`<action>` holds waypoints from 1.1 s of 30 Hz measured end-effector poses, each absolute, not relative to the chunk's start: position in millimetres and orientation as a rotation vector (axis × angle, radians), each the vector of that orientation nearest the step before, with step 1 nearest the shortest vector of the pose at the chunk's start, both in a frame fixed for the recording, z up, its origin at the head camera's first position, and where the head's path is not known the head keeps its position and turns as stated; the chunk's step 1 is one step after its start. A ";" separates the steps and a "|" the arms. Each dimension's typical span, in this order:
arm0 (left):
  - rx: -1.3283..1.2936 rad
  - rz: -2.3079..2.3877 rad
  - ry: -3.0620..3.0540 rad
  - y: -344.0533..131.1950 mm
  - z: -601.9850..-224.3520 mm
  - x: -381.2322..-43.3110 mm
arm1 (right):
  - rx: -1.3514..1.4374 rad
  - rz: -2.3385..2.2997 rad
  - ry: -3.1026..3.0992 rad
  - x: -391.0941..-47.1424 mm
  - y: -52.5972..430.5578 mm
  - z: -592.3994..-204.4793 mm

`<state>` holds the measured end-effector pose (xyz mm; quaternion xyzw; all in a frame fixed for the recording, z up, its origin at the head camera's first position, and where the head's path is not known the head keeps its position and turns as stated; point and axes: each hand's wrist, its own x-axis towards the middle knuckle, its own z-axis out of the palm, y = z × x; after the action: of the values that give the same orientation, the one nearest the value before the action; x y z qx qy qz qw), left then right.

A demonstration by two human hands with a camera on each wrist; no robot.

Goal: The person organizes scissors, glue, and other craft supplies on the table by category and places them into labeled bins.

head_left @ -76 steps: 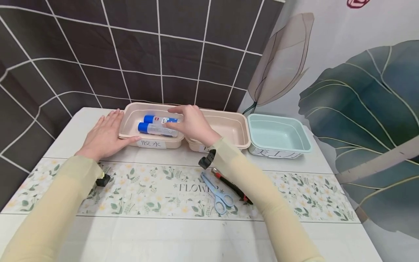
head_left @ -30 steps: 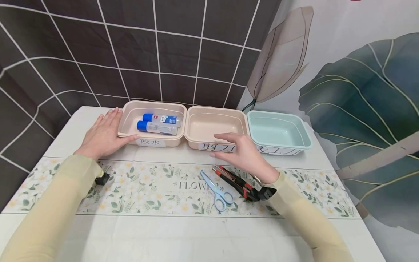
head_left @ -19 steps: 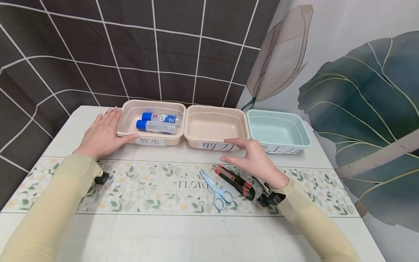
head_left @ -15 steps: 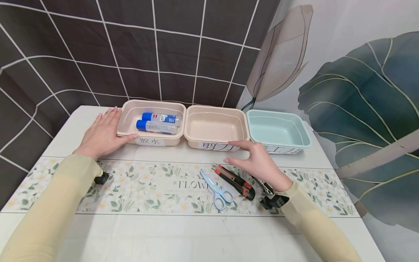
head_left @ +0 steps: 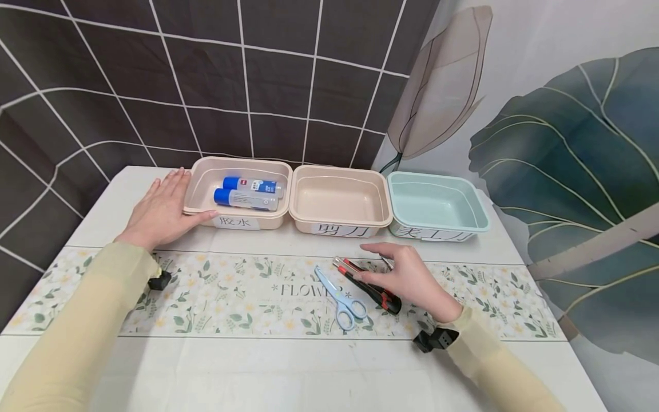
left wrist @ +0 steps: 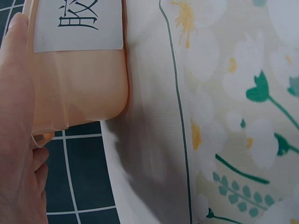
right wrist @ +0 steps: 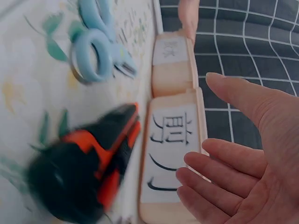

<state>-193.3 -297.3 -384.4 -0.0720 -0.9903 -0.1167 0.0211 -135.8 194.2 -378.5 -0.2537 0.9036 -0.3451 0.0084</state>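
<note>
My left hand [head_left: 159, 212] rests against the left end of a beige bin [head_left: 273, 222], fingers straight along its side and thumb over the front rim. Two clear glue bottles with blue caps, a front one [head_left: 247, 199] and a rear one [head_left: 262, 186], lie in that bin. Over the table hovers my right hand [head_left: 412, 283], thumb and fingers apart, holding nothing. Just left of it lies a black-and-red utility knife [head_left: 380, 296]; light-blue scissors [head_left: 337, 292] lie beside the knife. A silver item [head_left: 386, 262] shows partly behind my right hand; its kind is hidden.
Right of the glue bin stand a second beige bin [head_left: 304, 227] and a light-blue bin [head_left: 437, 207], all in one row with labels in front. A dark gridded backdrop [head_left: 278, 86] rises behind them. A floral strip [head_left: 221, 292] crosses the white table.
My right hand has left the glue bottles in the left bin, moved right past the middle bin, then lowered toward the utility knife. The left hand stays put.
</note>
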 end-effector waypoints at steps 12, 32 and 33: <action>-0.213 -0.368 -3.079 -296.8 -382.6 -192.8 | -0.793 -1.068 2.720 -110.6 181.3 -384.5; -0.210 -0.371 -3.095 -296.4 -381.5 -193.1 | -0.848 -0.956 2.685 -85.2 165.1 -408.1; -0.210 -0.370 -3.093 -296.5 -381.7 -193.1 | -0.861 -0.951 2.688 -84.9 164.3 -409.0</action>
<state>-193.1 -296.5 -381.7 -0.0674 -0.9906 -0.1185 0.0095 -84.9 164.3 -409.0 -0.2880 0.8995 -0.3183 0.0817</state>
